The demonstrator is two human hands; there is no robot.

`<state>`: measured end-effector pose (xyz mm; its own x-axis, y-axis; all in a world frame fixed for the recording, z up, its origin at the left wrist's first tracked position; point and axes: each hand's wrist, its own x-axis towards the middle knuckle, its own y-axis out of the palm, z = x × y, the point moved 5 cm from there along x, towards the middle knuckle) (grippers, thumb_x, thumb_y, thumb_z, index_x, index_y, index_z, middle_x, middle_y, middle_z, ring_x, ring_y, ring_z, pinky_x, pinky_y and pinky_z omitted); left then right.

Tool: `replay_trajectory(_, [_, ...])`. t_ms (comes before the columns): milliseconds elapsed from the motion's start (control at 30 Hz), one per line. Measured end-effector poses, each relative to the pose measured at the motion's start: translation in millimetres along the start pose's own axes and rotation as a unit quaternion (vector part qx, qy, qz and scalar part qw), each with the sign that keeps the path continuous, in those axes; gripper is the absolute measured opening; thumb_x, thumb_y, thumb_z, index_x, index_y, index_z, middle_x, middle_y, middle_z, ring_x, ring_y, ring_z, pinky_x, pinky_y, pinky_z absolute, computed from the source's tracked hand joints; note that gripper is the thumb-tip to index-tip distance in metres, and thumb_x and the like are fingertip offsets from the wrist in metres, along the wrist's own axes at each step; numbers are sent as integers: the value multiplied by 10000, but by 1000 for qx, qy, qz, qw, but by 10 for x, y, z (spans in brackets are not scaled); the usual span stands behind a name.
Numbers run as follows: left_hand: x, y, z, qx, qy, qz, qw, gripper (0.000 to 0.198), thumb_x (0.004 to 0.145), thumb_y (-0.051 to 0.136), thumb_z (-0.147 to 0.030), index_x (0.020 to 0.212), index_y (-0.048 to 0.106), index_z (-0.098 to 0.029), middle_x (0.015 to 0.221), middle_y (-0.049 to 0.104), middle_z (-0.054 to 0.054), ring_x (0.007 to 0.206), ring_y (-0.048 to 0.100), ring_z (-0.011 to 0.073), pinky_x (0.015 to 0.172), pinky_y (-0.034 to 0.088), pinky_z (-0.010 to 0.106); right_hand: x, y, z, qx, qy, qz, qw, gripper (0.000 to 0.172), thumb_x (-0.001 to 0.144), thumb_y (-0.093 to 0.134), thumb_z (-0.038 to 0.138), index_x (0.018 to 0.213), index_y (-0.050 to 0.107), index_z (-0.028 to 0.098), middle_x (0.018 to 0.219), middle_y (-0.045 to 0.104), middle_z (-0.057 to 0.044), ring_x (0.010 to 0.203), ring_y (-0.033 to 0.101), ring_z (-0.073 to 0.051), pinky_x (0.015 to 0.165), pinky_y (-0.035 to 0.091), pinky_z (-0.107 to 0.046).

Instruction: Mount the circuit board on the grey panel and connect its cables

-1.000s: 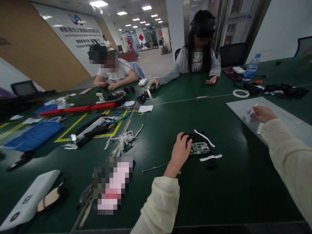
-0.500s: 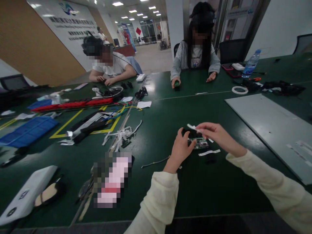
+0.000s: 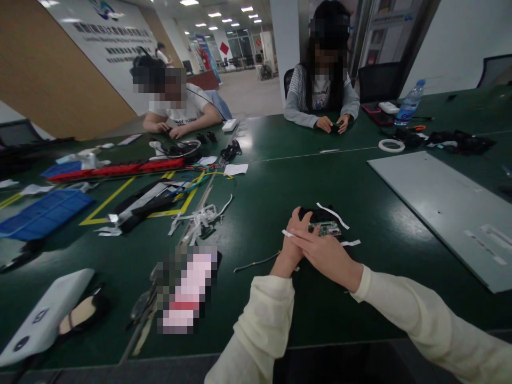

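Note:
A small green circuit board [image 3: 325, 228] sits on a black part [image 3: 316, 215] on the green table [image 3: 360, 181]. My left hand [image 3: 291, 240] rests on the black part's left end and holds it down. Across that hand lies my right hand [image 3: 326, 255], whose fingertips pinch a short white tape strip [image 3: 287, 233] against the left hand's back. Two more white strips lie by the board, one [image 3: 333, 215] behind it and one [image 3: 351, 243] to its right.
A grey panel [image 3: 436, 202] with tape strips lies at the right. A tape roll [image 3: 391, 145] and water bottle [image 3: 408, 103] stand beyond it. Two other people work across the table. Cables, white strips [image 3: 200, 220], a red bar [image 3: 120, 169] and a blue tray [image 3: 40, 212] fill the left.
My right hand came from the grey panel with a white strip, passed over the board, and now lies across my left hand. The far person drew both hands together.

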<state>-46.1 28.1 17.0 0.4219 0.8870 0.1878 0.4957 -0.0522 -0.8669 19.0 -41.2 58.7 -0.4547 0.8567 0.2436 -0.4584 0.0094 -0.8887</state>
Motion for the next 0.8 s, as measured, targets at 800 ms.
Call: replay_trajectory(800, [38,-273,-36,-52,14,-116,992,229,801,633,-271,1004,624,-166,1405,445,152,1218,531,246,1003,467,375,-1312,-695,-2909,-279,423,-125,853,562,915,253,537,1272,498,178,1244,489,-191,1147,402,-367,866,352,-519])
